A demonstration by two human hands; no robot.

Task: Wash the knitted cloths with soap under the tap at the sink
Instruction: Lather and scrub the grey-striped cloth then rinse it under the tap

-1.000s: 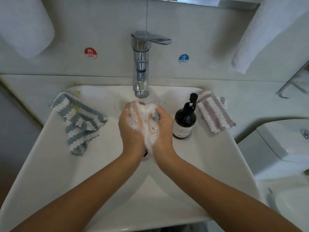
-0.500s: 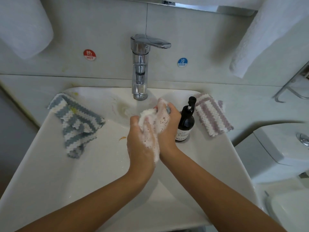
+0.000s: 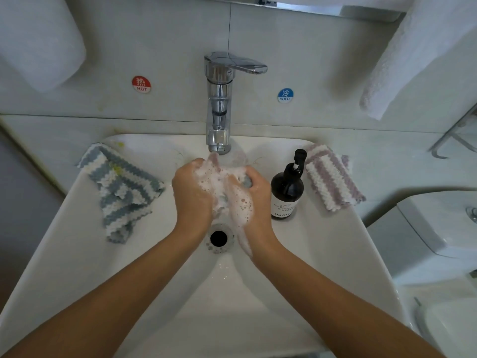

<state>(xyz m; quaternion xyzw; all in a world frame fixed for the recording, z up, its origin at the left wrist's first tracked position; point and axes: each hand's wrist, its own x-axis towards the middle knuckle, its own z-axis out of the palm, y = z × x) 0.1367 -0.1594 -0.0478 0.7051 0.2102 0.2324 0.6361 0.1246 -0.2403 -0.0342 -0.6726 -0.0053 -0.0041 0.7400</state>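
Both hands clutch the foamy cloth between them under the tap.

I saw a lathered cloth bunched below the tap, over the sink bowl. A blue-striped cloth lay crumpled on the sink's left edge, a purple-striped cloth flat at its back right corner, beside the dark soap bottle.

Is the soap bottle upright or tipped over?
Upright: the dark soap bottle stands on its base on the sink rim, pump on top.
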